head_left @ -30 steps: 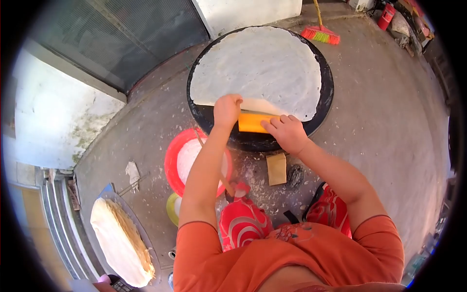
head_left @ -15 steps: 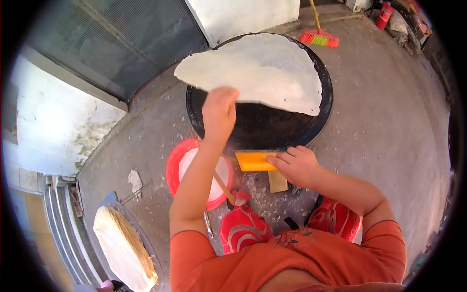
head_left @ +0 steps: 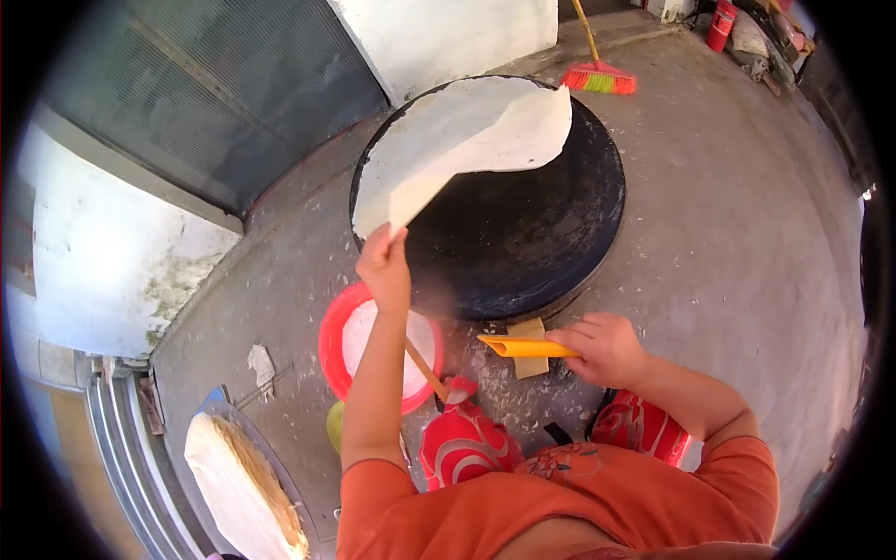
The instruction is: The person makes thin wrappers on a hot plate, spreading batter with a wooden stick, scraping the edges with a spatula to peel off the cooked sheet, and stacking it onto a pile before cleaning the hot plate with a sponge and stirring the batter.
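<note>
My left hand (head_left: 385, 271) pinches the near-left edge of a thin pale flatbread sheet (head_left: 509, 131), which is partly lifted and folded over the round black griddle (head_left: 532, 233). The sheet still lies along the griddle's left and far side, and the near and right part of the dark surface is bare. My right hand (head_left: 607, 350) grips a yellow scraper (head_left: 527, 346) in front of the griddle's near edge, above a tan block (head_left: 530, 366). Left of the scraper, a red basin (head_left: 331, 341) holds white batter and a wooden stick (head_left: 426, 369).
A stack of flatbreads (head_left: 238, 490) rests on a board at the lower left. Beyond the griddle a broom (head_left: 599, 78) stands on the concrete floor. A red can (head_left: 721, 25) is at the upper right, and a white wall (head_left: 448, 37) rises behind.
The sheet has come off the griddle's near and right part and folded toward the far left. My left hand has lifted its edge and moved left; my right hand has drawn the scraper back toward me.
</note>
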The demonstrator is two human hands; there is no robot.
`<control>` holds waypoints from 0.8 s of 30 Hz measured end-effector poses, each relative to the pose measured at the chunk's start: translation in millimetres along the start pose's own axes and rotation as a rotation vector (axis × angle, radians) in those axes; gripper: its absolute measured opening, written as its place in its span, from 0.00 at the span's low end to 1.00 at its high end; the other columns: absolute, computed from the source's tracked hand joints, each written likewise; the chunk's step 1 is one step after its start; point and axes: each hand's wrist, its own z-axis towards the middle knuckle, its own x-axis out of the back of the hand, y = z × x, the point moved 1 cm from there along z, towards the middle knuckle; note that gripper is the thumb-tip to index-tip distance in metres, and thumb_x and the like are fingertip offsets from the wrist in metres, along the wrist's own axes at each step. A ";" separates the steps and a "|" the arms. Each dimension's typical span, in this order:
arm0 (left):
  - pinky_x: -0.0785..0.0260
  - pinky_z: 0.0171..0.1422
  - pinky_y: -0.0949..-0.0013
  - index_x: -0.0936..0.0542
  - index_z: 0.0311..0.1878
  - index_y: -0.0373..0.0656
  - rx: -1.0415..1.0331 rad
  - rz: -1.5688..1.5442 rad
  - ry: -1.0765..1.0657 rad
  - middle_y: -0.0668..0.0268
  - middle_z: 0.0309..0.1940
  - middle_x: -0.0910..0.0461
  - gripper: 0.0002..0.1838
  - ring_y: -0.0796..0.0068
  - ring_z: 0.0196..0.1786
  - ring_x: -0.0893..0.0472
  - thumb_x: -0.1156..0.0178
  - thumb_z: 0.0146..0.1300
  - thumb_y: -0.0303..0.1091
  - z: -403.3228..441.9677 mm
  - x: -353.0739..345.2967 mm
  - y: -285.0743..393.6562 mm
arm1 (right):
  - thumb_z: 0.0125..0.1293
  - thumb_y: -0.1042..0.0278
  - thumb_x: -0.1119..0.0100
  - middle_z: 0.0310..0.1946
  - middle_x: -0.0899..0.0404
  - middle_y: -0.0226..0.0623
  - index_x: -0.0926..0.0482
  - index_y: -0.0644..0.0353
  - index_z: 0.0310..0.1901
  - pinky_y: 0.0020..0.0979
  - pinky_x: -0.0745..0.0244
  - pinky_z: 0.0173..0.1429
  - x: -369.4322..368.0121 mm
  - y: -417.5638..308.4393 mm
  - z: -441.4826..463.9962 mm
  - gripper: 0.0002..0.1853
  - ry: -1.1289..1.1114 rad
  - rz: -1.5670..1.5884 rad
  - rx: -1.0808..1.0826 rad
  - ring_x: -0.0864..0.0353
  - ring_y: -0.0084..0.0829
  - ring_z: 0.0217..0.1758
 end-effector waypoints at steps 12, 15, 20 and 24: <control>0.42 0.61 0.62 0.30 0.51 0.39 0.024 0.047 -0.377 0.54 0.55 0.36 0.26 0.57 0.61 0.38 0.43 0.44 0.20 -64.0 -13.9 -61.1 | 0.37 0.72 0.38 0.22 0.26 0.30 0.22 0.53 0.39 0.33 0.31 0.28 -0.2 17.2 -2.0 0.20 -0.042 0.154 -0.022 0.27 0.35 0.25; 0.34 0.52 0.64 0.37 0.55 0.35 0.639 -0.177 0.249 0.55 0.53 0.35 0.29 0.62 0.57 0.35 0.38 0.51 0.29 -38.9 -26.4 -89.5 | 0.38 0.73 0.38 0.21 0.26 0.32 0.22 0.53 0.38 0.34 0.32 0.28 4.4 17.6 1.4 0.19 -0.003 0.168 -0.068 0.27 0.36 0.25; 0.33 0.24 0.70 0.27 0.32 0.35 1.185 -0.444 0.162 0.65 0.22 0.27 0.16 0.73 0.23 0.26 0.35 0.50 0.37 11.8 -27.9 -80.0 | 0.41 0.71 0.39 0.21 0.27 0.31 0.22 0.52 0.38 0.34 0.31 0.29 6.8 16.4 2.8 0.16 -0.023 0.162 -0.077 0.27 0.36 0.26; 0.34 0.27 0.71 0.23 0.29 0.32 0.781 -0.157 -0.212 0.63 0.24 0.23 0.12 0.76 0.26 0.25 0.38 0.51 0.35 14.6 -38.9 -95.2 | 0.41 0.71 0.39 0.21 0.27 0.31 0.22 0.51 0.38 0.34 0.31 0.29 6.3 19.4 0.5 0.16 -0.014 0.155 -0.061 0.27 0.36 0.25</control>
